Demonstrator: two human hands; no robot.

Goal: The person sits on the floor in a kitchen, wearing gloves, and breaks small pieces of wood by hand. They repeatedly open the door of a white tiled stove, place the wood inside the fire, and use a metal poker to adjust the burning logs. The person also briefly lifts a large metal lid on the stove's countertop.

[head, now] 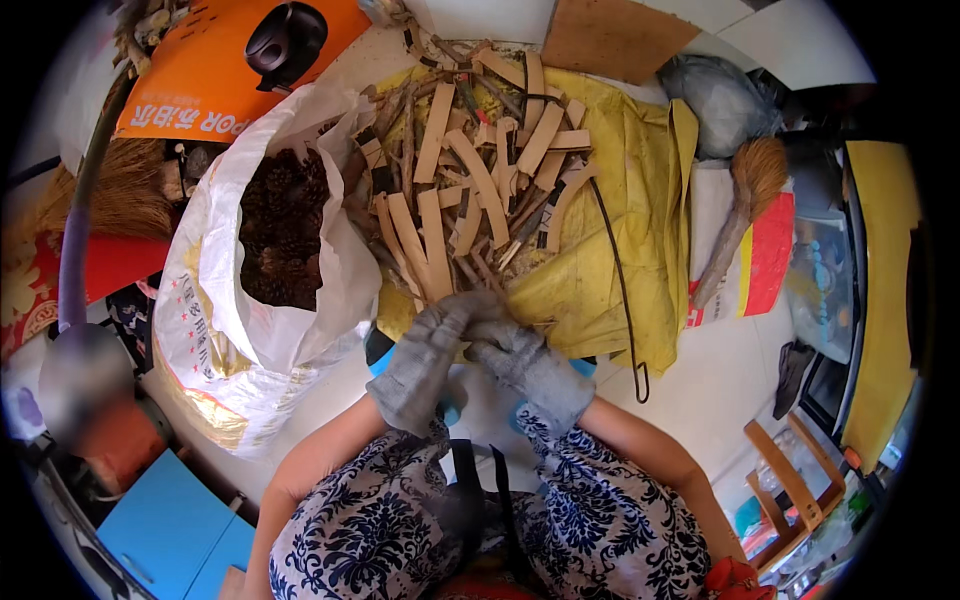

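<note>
Both hands wear grey work gloves and meet in front of my knees, at the near edge of a yellow woven sheet [637,247]. My left hand [431,352] and my right hand [529,364] touch at the fingers; whether something thin lies between them cannot be made out. Just beyond them are flat cardboard strips [435,244], some with black marks, heaped over twigs [409,142]. A thin metal rod with a hooked end [619,270] lies across the sheet, right of the heap.
An open white woven sack [345,247] of pine cones [281,217] stands at left. A straw hand brush [754,176] lies at right, above a wooden rack [787,480]. A cardboard piece [615,37] lies at the back. A blue cabinet [169,517] is at lower left.
</note>
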